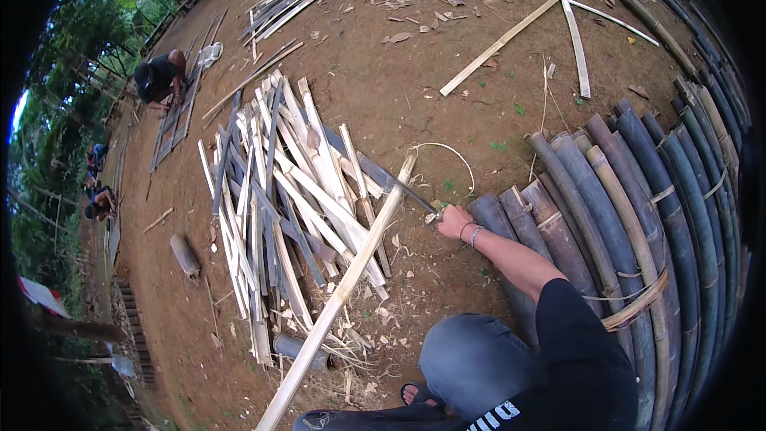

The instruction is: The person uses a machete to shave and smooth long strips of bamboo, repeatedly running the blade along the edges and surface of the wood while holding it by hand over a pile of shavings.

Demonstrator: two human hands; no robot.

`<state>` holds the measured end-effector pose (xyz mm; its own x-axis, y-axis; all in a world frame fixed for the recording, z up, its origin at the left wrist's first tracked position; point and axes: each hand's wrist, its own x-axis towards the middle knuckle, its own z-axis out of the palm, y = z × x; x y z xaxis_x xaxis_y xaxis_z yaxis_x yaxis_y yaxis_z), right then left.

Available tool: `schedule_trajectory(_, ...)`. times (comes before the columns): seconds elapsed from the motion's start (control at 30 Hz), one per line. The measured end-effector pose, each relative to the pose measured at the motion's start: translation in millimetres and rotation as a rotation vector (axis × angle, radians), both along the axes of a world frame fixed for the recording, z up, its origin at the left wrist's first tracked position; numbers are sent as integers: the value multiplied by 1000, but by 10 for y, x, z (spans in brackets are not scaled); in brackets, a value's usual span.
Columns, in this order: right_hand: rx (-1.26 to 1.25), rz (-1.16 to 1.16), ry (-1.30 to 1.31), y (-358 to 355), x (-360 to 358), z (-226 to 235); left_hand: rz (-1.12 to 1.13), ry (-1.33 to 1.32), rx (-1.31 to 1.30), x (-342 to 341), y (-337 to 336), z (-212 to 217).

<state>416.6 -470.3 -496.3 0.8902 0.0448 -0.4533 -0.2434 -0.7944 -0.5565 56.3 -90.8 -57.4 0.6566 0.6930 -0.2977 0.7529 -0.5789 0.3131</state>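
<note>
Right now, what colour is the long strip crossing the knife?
The long strip is pale cream, clearest in the head view.

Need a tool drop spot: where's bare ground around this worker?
Widest: dirt between strip pile and crossed strips, with a few dry leaves. Second: left of the pile, above the short bamboo section, apart from a thin stick.
Crowded: the pile, the bamboo poles beside the right hand, the chip-littered ground under the long strip.
</note>
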Motion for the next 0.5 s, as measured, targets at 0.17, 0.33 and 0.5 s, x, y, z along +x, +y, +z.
schedule_trajectory(0.17,140,274,55,351,-315,311,43,88,38,-2,211,-11)
schedule_trajectory(0.33,65,20,37,195,271,4,35,1,-69,76,395,-67)
schedule_trajectory(0.5,68,193,6,339,115,215,-27,36,12,46,473,-59)
